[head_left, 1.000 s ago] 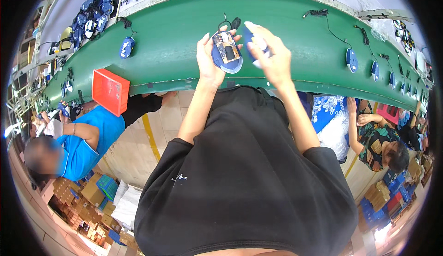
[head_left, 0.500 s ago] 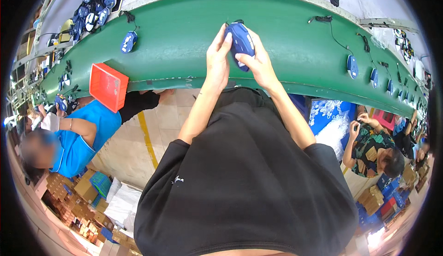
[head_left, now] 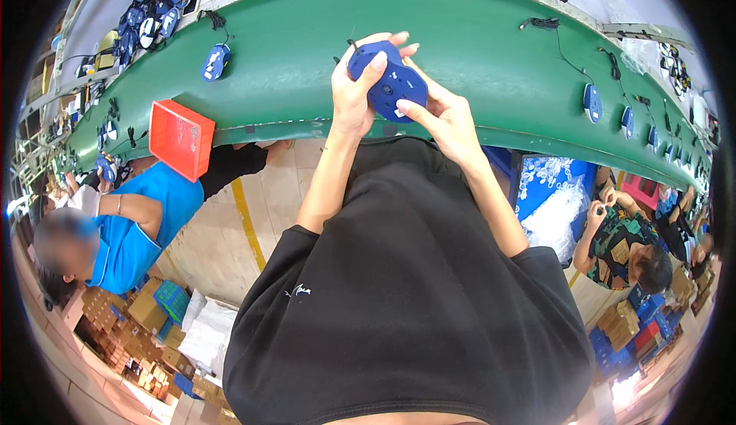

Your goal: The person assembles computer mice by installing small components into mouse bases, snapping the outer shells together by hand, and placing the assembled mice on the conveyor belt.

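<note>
A blue computer mouse (head_left: pixel 389 80) is held above the green belt between both my hands, its flat underside facing up with a dark sensor opening. My left hand (head_left: pixel 356 91) grips its left edge, the thumb lying on the underside and the fingers behind. My right hand (head_left: pixel 443 114) holds the lower right edge, its thumb pressed near the bottom end. A short dark piece of cable shows at the mouse's upper left; the rest of the cable is hidden.
The green conveyor belt (head_left: pixel 291 49) runs across. On it lie a corded mouse (head_left: pixel 216 62) at left and several at right, such as one mouse (head_left: pixel 592 103). A red bin (head_left: pixel 181 140) sits at the near edge. Co-workers sit on both sides; a mouse pile (head_left: pixel 153 13) stands far left.
My hands have turned the mouse over, from its side and top showing to its underside facing up. The mice lying on the right have shifted slightly rightward in view.
</note>
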Available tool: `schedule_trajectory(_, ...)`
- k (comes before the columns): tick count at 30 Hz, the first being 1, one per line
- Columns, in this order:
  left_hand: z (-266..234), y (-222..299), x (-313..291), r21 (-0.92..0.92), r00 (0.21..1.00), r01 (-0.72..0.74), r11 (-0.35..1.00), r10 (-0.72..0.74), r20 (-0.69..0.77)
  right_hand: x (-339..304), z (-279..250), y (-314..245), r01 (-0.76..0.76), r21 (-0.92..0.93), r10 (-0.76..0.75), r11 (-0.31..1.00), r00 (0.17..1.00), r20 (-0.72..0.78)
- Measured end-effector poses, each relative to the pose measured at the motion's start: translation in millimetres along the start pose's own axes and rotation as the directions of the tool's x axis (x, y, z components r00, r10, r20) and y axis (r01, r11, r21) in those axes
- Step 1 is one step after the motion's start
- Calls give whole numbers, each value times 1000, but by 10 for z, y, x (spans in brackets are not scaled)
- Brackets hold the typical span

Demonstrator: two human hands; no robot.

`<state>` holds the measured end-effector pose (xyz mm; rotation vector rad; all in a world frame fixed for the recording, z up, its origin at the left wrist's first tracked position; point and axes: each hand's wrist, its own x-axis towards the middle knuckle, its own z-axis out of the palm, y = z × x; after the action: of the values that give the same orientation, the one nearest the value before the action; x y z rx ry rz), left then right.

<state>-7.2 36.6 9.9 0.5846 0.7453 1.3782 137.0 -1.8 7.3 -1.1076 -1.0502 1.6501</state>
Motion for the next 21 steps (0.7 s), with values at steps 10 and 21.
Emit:
schedule_trajectory(10, -20, 14, 15, -71, 998, 57, 996, -57, -3, -117, 212, -90, 6, 183, 6, 983, 998, -66)
schedule_trajectory(21, -27, -162, 70, -89, 983, 139, 986, -148, -105, -19, 40, -55, -124, 155, 141, 980, 984, -105)
